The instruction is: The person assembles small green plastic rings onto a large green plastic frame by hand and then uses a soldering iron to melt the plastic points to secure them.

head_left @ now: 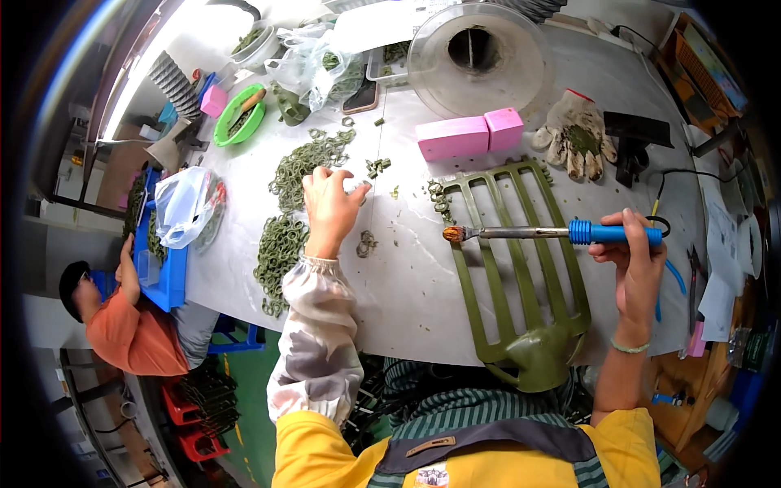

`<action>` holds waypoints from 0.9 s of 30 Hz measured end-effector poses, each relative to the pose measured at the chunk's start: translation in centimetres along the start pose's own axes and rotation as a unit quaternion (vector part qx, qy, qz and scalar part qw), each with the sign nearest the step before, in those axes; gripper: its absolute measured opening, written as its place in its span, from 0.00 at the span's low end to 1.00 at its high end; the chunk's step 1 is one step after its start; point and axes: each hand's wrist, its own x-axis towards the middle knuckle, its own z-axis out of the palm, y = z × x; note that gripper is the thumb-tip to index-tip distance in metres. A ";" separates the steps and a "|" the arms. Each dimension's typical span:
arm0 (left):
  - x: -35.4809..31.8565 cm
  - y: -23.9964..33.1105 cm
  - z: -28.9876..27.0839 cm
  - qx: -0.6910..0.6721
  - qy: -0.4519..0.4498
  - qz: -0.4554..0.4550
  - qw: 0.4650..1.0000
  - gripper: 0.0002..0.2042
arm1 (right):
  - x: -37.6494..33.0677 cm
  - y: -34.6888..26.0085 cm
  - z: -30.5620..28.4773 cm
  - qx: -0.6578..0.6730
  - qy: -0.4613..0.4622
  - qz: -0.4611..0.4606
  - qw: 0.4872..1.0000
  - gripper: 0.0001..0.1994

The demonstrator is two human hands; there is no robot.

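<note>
Meanwhile right hand (639,260) grip holds soldering iron (553,233); left hand (329,203) spread on green rings (305,163); green bowl (240,114) holds rings.

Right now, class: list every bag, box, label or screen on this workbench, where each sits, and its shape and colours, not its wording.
Clear plastic bag: far side of table, crumpled, holding green pieces.
White-clear plastic bag: left table edge, over the blue tray.
Two pink boxes: centre-far, rectangular, side by side.
Phone: beside the clear bag, dark screen.
Label patch: on the apron, small and pale.
</note>
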 end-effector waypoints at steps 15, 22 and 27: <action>-4.7 8.7 -2.4 -0.466 -0.105 0.013 0.879 0.08 | 0.0 0.5 -0.2 -0.010 0.012 -0.014 1.000 0.17; -4.2 9.9 -1.3 -0.335 0.006 0.120 0.934 0.09 | 0.1 1.7 0.2 0.018 0.005 0.005 1.000 0.17; -4.4 10.5 -0.5 -0.336 -0.003 0.110 0.935 0.10 | 0.6 2.7 0.6 0.033 -0.014 0.011 0.999 0.16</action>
